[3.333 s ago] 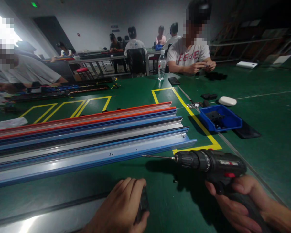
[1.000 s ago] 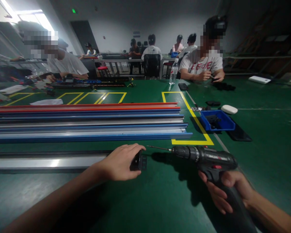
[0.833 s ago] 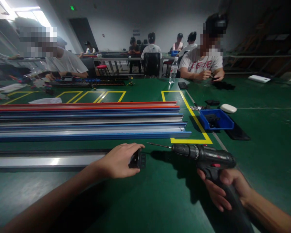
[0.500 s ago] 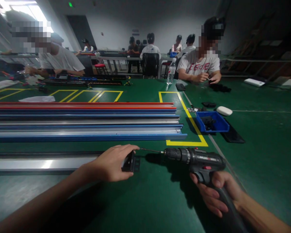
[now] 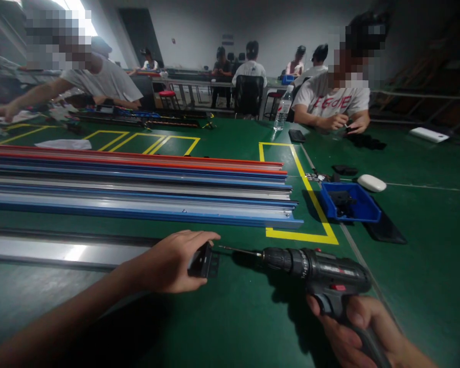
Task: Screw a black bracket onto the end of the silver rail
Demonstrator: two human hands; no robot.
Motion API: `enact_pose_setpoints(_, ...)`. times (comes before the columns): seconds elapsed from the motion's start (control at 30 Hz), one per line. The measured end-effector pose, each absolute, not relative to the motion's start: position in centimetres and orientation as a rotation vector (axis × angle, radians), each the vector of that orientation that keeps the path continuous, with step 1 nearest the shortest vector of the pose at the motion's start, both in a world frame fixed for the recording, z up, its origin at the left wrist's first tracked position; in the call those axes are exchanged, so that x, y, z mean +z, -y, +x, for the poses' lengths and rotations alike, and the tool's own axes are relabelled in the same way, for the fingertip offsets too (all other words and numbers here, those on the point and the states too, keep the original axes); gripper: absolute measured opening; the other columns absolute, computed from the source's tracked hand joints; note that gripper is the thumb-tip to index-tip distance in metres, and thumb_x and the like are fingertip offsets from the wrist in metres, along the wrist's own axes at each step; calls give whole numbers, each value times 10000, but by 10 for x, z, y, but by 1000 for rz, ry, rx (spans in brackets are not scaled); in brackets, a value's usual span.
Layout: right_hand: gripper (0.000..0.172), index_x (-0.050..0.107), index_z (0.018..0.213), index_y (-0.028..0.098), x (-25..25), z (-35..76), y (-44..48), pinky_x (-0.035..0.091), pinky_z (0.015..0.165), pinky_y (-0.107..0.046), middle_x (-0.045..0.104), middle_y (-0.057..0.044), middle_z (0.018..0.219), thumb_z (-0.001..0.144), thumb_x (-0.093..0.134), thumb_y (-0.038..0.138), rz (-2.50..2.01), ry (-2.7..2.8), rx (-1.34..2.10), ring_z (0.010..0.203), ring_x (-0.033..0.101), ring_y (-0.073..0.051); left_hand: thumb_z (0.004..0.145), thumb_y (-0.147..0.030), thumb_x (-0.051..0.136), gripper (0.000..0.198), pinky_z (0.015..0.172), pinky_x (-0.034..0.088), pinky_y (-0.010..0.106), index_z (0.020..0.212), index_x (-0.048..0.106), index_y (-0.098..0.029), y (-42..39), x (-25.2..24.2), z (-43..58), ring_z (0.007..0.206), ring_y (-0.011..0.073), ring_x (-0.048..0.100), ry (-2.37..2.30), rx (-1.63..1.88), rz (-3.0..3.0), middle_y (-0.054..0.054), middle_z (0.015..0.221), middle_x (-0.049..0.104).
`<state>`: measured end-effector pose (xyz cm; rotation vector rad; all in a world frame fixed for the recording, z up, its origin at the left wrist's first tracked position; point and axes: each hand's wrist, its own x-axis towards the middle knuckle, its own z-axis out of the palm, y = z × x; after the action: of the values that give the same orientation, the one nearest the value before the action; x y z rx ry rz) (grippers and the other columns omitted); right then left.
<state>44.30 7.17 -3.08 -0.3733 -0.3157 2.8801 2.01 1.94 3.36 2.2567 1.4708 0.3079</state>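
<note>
My left hand [image 5: 176, 260] is wrapped round a small black bracket [image 5: 204, 260] at the right end of a silver rail [image 5: 72, 251]. In my right hand [image 5: 352, 327] is a black cordless drill [image 5: 322, 271], gripped by its handle. Its long thin bit [image 5: 239, 250] points left, and the tip is a little to the right of my left fingertips, apart from the bracket. Beyond my hands several long rails with red and blue edges [image 5: 138, 204] lie side by side on the green table [image 5: 230, 327].
A blue bin [image 5: 352, 212] with black parts stands at the right, beside a dark flat object [image 5: 387, 230] and a white rounded case [image 5: 371, 182]. Farther back are a water bottle [image 5: 282, 110] and seated people, two at this table's far side.
The view has shifted and tilted slightly. The drill sits a little lower and farther right, its tip lower beside my left fingertips. At the far left a person's arm now stretches out.
</note>
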Motion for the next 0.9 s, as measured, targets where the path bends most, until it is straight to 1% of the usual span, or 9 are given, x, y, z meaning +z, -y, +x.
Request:
enact_pose_setpoints(0.1, 475, 717, 1123, 105, -29, 443, -73, 554, 457, -258, 546, 42, 559, 712, 562, 285, -443, 367, 2850, 287, 357, -77, 793, -378, 784, 788, 1117, 525, 466, 1494, 471, -201, -19, 34, 19, 1280, 308, 665, -1475, 318, 2235, 127, 1407, 677)
enact_pose_setpoints(0.23, 482, 715, 1163, 103, -28, 440, -73, 571, 477, -269, 550, 41, 578, 741, 558, 274, -410, 424, 2889, 294, 346, -79, 804, -425, 782, 781, 1157, 489, 475, 1493, 467, -235, -21, 40, 18, 1333, 309, 631, -1476, 263, 2174, 113, 1465, 639)
enact_pose_setpoints(0.33, 480, 713, 1167, 96, -29, 439, -72, 569, 488, -268, 544, 40, 592, 749, 553, 268, -387, 472, 2896, 308, 346, -80, 796, -447, 791, 795, 1161, 481, 472, 1493, 466, -241, -24, 44, 18, 1334, 307, 626, -1484, 227, 2130, 106, 1461, 638)
enact_pose_setpoints(0.5, 415, 705, 1117, 136, -33, 441, -67, 541, 465, -252, 508, 59, 569, 746, 606, 294, -476, 584, 2864, 314, 349, -79, 778, -447, 792, 787, 1121, 498, 478, 1469, 482, -232, -27, 49, 22, 1291, 314, 647, -1483, 199, 2122, 104, 1437, 651)
enact_pose_setpoints(0.6, 386, 692, 1097, 147, -33, 442, -66, 531, 461, -252, 513, 59, 577, 746, 616, 290, -536, 608, 2845, 322, 353, -79, 777, -445, 781, 710, 1070, 522, 472, 1406, 536, -225, -28, 51, 24, 1231, 313, 672, -1510, 177, 2123, 98, 1382, 676)
enact_pose_setpoints(0.7, 409, 678, 1127, 135, -33, 444, -65, 527, 477, -248, 525, 55, 596, 758, 595, 290, -507, 614, 2838, 324, 362, -73, 778, -452, 772, 644, 1016, 539, 461, 1345, 577, -218, -28, 52, 24, 1175, 312, 690, -1522, 169, 2132, 98, 1331, 694)
enact_pose_setpoints(0.8, 419, 672, 1131, 134, -33, 446, -64, 546, 491, -267, 530, 60, 586, 754, 591, 298, -494, 613, 2845, 308, 352, -68, 785, -471, 768, 655, 1003, 540, 458, 1356, 570, -217, -28, 51, 22, 1164, 309, 690, -1499, 188, 2147, 100, 1336, 688)
enact_pose_setpoints(0.9, 424, 684, 1115, 120, -28, 446, -63, 574, 498, -284, 553, 46, 586, 734, 601, 287, -594, 628, 2863, 319, 409, -82, 795, -480, 764, 653, 1008, 533, 448, 1360, 568, -220, -28, 50, 21, 1172, 299, 683, -1481, 206, 2168, 95, 1345, 681)
